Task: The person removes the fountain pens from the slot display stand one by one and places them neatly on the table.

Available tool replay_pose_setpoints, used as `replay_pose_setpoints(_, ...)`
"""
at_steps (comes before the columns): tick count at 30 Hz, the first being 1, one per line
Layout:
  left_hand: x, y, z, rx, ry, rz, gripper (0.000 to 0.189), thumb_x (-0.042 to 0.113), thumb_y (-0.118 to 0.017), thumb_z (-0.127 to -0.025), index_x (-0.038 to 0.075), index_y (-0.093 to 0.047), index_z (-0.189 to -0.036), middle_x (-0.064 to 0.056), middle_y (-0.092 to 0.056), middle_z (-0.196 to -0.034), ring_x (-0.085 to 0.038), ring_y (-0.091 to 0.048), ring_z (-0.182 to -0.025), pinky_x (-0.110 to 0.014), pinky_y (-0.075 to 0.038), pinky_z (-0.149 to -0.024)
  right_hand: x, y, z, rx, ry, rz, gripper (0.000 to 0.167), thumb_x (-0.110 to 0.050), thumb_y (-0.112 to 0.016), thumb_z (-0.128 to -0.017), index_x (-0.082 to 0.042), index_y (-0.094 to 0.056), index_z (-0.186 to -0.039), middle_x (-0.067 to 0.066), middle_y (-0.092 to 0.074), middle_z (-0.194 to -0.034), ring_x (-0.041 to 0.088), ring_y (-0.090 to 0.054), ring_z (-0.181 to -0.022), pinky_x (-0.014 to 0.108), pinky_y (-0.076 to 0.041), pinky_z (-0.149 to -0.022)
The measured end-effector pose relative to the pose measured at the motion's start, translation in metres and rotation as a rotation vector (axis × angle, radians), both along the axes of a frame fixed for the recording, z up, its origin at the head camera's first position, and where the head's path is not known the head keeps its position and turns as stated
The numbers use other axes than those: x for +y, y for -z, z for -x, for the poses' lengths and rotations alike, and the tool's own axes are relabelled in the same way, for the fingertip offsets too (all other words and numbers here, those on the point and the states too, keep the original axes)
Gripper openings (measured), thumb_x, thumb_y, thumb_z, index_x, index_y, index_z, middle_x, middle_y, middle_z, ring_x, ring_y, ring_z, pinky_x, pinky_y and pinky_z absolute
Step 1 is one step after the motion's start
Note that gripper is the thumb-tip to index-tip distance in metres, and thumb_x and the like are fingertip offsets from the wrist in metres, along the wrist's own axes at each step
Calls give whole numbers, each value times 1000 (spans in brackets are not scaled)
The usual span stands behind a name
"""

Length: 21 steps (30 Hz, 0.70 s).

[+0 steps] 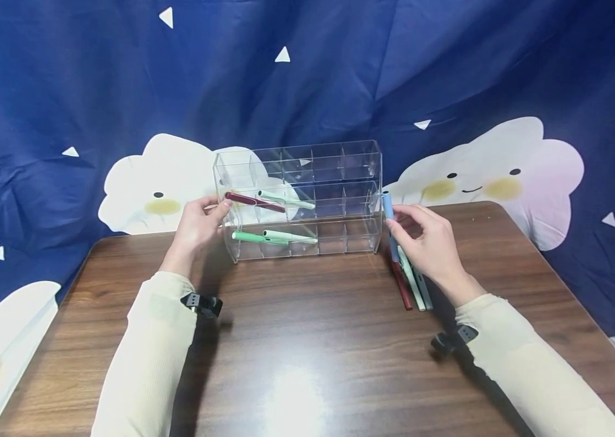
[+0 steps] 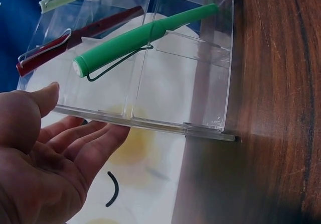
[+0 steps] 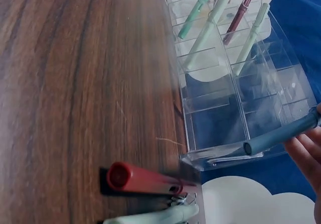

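A clear acrylic rack (image 1: 379,167) with tiers of small compartments stands at the table's back. My left hand (image 1: 201,221) holds its left end, thumb toward the front, fingers against the side panel (image 2: 160,128). My right hand (image 1: 429,240) pinches a blue pen (image 1: 388,206) close beside the rack's right end, the pen tilted upright. In the middle tier lie a dark red pen (image 1: 247,199) and a pale green pen (image 1: 291,200). The bottom tier holds a bright green pen (image 1: 250,237) and another pale green pen (image 1: 288,237).
Under my right hand, a red pen (image 1: 403,288), a pale green pen (image 1: 411,282) and a grey-blue pen (image 1: 424,294) lie side by side on the wooden table (image 1: 296,328). A blue curtain (image 1: 335,73) with cloud prints hangs right behind the rack.
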<state>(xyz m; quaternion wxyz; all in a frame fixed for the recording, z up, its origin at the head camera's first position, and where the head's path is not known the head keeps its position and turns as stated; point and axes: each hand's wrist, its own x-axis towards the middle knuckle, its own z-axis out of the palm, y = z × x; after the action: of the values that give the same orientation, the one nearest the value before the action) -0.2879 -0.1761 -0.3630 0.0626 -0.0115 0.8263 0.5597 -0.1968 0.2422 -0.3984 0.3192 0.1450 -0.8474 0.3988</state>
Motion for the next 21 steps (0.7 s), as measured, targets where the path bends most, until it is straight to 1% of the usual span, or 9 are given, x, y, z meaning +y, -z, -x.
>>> replay_pose_setpoints(3,1,-1,0,-6,-9,-13,55,31,-57,-114,-4,-49,-156,-30,-62,-150,-41,-66,-135,-34,-66,-100,3,0,-1,-10,6,1,23,3,-79,-93,5,-77,-116,18,-77,-93,-14,-57,-80,-1,-49,-71)
replay_pose_setpoints(7,1,-1,0,1,-15,0,56,32,-57,-114,-4,-50,-155,-30,-63,-149,-40,-67,-133,-26,-67,-93,7,1,-4,-28,14,2,22,3,-78,-93,5,-77,-115,19,-76,-93,-14,-56,-80,-1,-49,-71)
replay_pose_setpoints(14,1,1,1,9,-17,28,54,31,-57,-114,-4,-51,-155,-28,-63,-150,-39,-67,-135,-34,-66,-98,14,3,-9,-41,28,-4,22,2,-77,-95,4,-78,-117,17,-77,-93,-17,-55,-81,-2,-48,-73)
replay_pose_setpoints(18,0,1,1,4,-14,32,55,32,-57,-114,-3,-51,-155,-29,-63,-150,-40,-67,-135,-30,-67,-95,17,5,-12,-47,37,-1,23,1,-77,-96,3,-79,-118,16,-76,-92,-16,-55,-80,-2,-47,-73)
replay_pose_setpoints(21,1,0,0,-3,-9,18,56,33,-56,-114,-4,-50,-156,-29,-62,-150,-40,-66,-135,-29,-66,-95,20,6,-15,-69,47,-1,23,-1,-77,-97,3,-79,-119,16,-76,-93,-16,-56,-81,-1,-48,-72)
